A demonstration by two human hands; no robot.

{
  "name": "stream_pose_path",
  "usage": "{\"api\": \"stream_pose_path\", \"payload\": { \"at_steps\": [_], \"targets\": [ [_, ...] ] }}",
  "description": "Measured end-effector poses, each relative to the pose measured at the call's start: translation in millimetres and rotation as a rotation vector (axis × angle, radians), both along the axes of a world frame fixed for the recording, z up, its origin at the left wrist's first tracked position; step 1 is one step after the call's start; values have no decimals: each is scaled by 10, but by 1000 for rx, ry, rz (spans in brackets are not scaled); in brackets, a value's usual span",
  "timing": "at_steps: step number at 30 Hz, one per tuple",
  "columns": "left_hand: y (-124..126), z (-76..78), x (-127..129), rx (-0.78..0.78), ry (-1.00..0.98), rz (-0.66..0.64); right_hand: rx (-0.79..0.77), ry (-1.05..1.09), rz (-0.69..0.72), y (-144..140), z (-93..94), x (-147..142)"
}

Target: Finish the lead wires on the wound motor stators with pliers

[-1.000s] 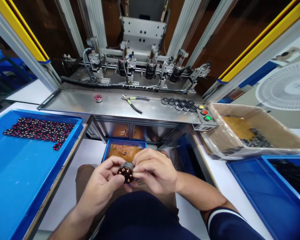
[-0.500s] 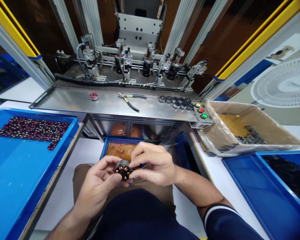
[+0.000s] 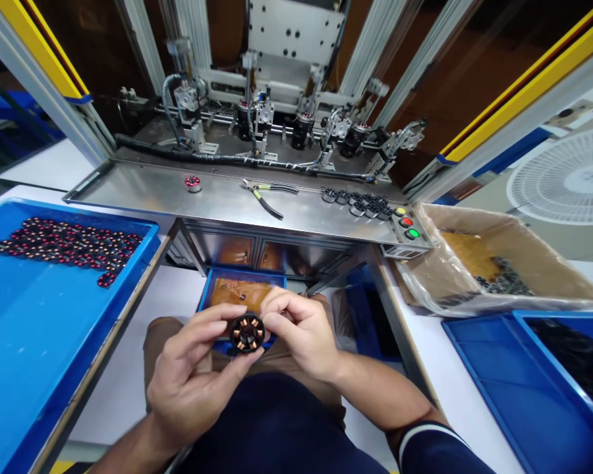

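A round black motor stator (image 3: 248, 333) with copper windings faces up towards me above my lap. My left hand (image 3: 195, 368) grips it from the left, fingers along its upper rim and thumb under its lower edge. At the stator's right edge my right hand (image 3: 301, 329) is closed in a pinch, thumb against curled fingers. Whatever those fingertips hold is too small or hidden to make out. Below and behind the hands is a blue drawer (image 3: 205, 289) with a brown sheet (image 3: 237, 293) in it.
Cutting pliers (image 3: 265, 197), a red-wound stator (image 3: 192, 184) and several black parts (image 3: 358, 203) lie on the metal bench ledge (image 3: 148, 194). Many stators fill part of the left blue tray (image 3: 39, 329). At right are a plastic-lined box (image 3: 534, 243), buttons (image 3: 406, 222) and blue trays (image 3: 499, 368).
The stator has turned so its wound face points more towards me. My right hand's fingers have drawn into a tighter pinch at its edge. The camera view has shifted slightly.
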State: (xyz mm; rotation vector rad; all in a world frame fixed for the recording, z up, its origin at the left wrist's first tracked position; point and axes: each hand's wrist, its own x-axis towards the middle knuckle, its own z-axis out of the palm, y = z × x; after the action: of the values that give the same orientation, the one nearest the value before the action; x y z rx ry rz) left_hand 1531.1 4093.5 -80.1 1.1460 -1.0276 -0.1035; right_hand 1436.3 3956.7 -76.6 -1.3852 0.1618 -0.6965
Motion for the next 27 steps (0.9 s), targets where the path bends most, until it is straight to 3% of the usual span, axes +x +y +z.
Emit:
{"api": "stream_pose_path", "payload": {
  "at_steps": [2, 6, 11, 15, 18, 22, 25, 27],
  "targets": [
    [13, -29, 4, -4, -8, -13, 148, 34, 56, 31, -74, 29],
    [24, -43, 23, -5, -8, 21, 240, 66, 79, 59, -148, 63],
    [10, -34, 28, 3, 11, 28, 260, 71, 80, 65, -137, 67],
    [28, -58, 15, 31, 33, 32, 192, 64, 47, 86, -111, 63],
    [62, -70, 15, 51, 33, 11, 32, 30, -33, 74, -49, 64],
    [54, -29, 89, -4, 160, -186, -428, -91, -173, -58, 110, 43],
    [19, 33, 154, -90, 436, -409, -745, -172, -96, -152, 249, -37],
    [15, 54, 153, -67, 635, -530, -922, -141, -11, -175, 311, -101]
  ]
}}
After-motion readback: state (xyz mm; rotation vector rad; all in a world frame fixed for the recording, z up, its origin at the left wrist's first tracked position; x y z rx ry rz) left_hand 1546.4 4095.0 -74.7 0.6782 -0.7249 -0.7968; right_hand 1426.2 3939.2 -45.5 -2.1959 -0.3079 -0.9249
